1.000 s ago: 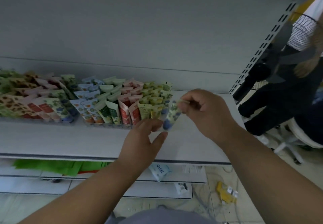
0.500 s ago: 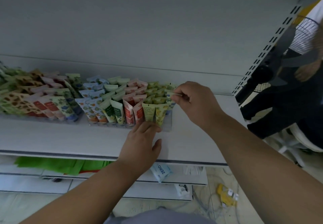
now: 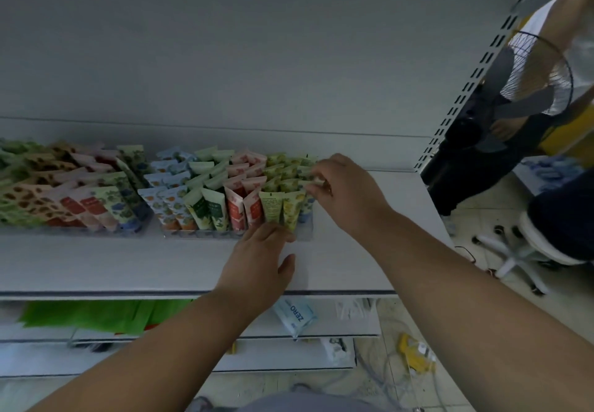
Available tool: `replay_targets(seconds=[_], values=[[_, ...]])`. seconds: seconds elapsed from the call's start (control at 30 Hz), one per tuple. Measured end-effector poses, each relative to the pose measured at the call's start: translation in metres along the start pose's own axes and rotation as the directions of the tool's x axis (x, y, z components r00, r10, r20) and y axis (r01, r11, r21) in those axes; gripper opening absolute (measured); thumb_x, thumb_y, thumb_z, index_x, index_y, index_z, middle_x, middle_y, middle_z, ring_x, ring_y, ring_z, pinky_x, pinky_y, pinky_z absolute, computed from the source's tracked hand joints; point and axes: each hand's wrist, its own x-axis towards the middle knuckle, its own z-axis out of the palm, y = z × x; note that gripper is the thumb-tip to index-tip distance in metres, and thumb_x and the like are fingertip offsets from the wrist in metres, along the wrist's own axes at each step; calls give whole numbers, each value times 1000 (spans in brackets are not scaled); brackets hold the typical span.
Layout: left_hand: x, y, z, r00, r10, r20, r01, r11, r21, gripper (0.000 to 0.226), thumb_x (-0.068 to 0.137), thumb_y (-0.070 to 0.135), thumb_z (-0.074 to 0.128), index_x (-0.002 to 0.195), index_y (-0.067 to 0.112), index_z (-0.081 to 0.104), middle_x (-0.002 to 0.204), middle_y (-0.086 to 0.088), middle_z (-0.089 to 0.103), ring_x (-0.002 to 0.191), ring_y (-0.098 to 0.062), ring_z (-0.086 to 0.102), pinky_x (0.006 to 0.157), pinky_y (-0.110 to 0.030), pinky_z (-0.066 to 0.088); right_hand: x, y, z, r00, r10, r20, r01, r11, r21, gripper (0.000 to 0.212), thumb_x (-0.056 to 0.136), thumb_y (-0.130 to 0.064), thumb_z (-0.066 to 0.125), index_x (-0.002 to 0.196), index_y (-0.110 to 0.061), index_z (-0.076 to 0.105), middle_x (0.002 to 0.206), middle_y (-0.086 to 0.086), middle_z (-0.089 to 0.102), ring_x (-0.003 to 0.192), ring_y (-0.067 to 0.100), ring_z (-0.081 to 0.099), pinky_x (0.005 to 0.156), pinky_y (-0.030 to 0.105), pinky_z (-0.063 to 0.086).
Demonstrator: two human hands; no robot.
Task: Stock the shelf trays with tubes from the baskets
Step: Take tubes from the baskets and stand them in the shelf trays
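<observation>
Right hand (image 3: 345, 191) is pinching the top crimp of a blue tube (image 3: 308, 206), standing nearly upright in the tray's (image 3: 302, 234) rightmost lane on the shelf (image 3: 128, 267). Left hand (image 3: 257, 260), fingers relaxed, steadies the tray front, so the right's closer.

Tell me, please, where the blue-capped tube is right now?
In the head view, the blue-capped tube stands at the right end of the clear tray, beside the yellow-green tubes, its top pinched by the right hand.

Your left hand (image 3: 257, 260) rests before the tray (image 3: 238, 234) of upright tubes (image 3: 225, 199) on the shelf (image 3: 96, 263); your right hand (image 3: 347, 193) reaches its right end.
</observation>
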Motion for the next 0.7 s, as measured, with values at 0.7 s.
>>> replay_targets(seconds=[0.7], values=[[-232,-197,-235,816,-423,-395,491,867,87,24,84,30,65,108,29,63,93,15,55,92,-8,52,79,-26,42,19,-381,94,834,-541,-103,541,769,340,29,88,-31,65,112,-16,60,98,-12,46,89,-1,42,77,14,32]])
